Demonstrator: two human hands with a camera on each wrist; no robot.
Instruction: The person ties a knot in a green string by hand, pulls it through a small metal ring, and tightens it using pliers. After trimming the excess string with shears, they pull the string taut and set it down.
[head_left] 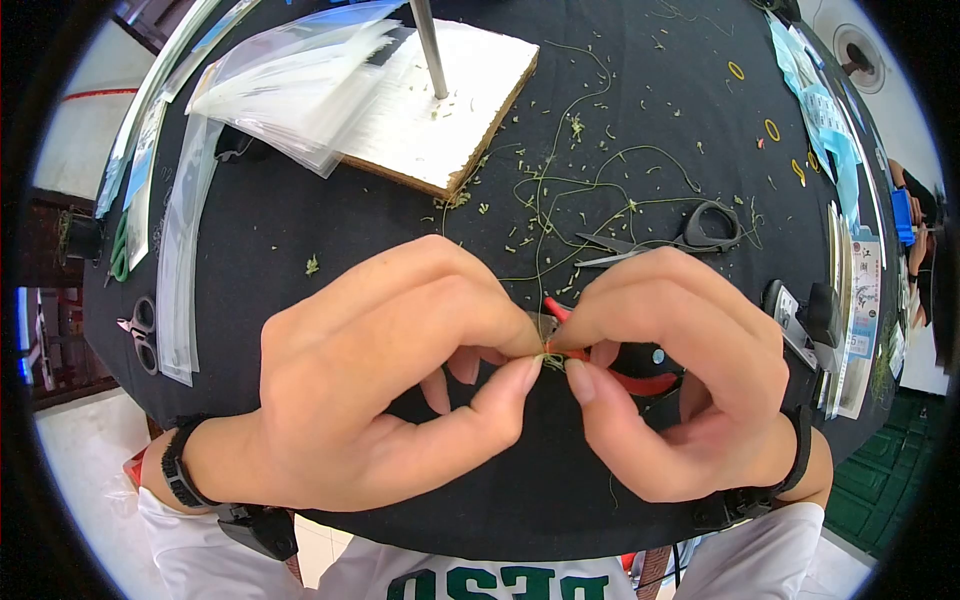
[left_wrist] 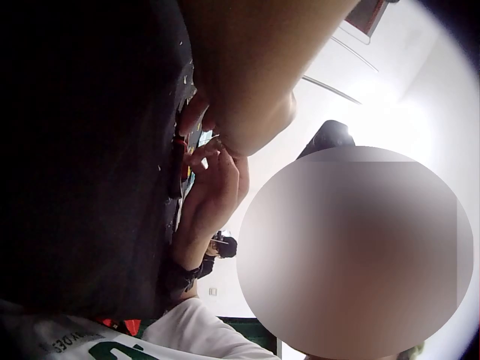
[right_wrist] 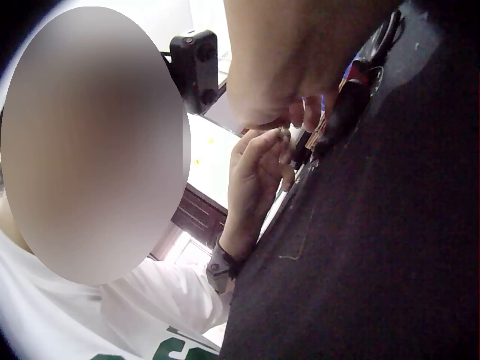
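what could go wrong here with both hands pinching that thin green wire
The wire is pinched only at the fingertips of the left hand and right hand, so it may slip out. Its loose loops lie by the scissors and could snag them when pulled.

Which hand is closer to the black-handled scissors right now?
Right. The right hand sits just below the scissors; the left hand is farther off, toward the person's left.

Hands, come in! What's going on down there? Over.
Left hand and right hand both pinching thin green wire. Red pliers under right hand. Scissors beyond, not touched.
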